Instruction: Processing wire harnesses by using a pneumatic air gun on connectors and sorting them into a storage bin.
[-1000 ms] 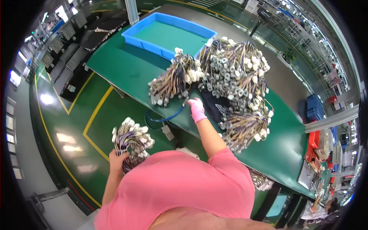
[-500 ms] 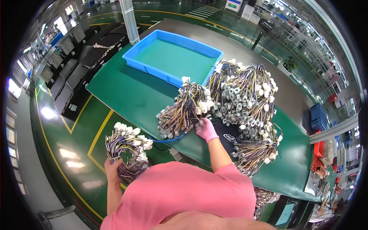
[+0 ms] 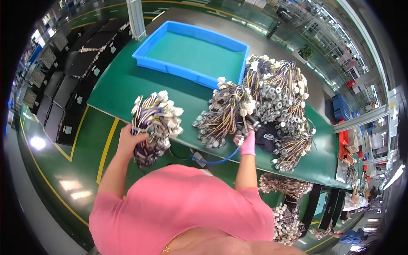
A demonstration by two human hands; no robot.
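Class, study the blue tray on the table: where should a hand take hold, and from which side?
Probably best by the rim of the long near wall of the blue tray, left of its middle, coming from the person's side. That raised edge faces the person and fingers could likely hook over it, whereas wire bundles crowd its right end.

Bright, diffuse indoor light. White glare spots the glossy floor (image 3: 55, 163) left of the left hand (image 3: 132, 140); a strip light (image 3: 396, 175) shines far right of the right hand (image 3: 246, 138). Beyond both, soft shadow edges the blue tray (image 3: 170, 67) on the surface (image 3: 114, 91). Fisheye distortion bends the far-right column (image 3: 367, 44); outlying background is soft, corners black.
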